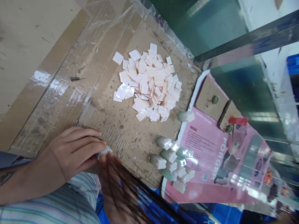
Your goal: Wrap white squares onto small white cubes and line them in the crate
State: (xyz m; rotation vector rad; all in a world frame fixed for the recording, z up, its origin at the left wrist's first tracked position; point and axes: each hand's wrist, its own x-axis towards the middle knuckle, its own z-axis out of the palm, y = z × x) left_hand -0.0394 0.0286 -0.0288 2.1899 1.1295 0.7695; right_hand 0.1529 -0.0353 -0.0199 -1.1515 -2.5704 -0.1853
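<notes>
My left hand (74,149) reaches in from the lower left, its fingers pressed together on a small stack of white square tiles (104,152) at the near edge of the taped cardboard board (116,121). My right hand (116,183) is below it, blurred by motion, fingertips touching the same stack. A loose heap of thin white square tiles (149,84) lies in the middle of the board. Several finished thick stacks of tiles (173,161) stand at the board's right edge, one more stack (186,116) apart above them.
A pink printed sheet (210,149) under clear plastic lies at the right, with cardboard scraps (210,96), bottle caps and a red piece (238,120) on it. A dark nail (77,78) lies on the tape at the left. Green glass panels (210,28) stand behind.
</notes>
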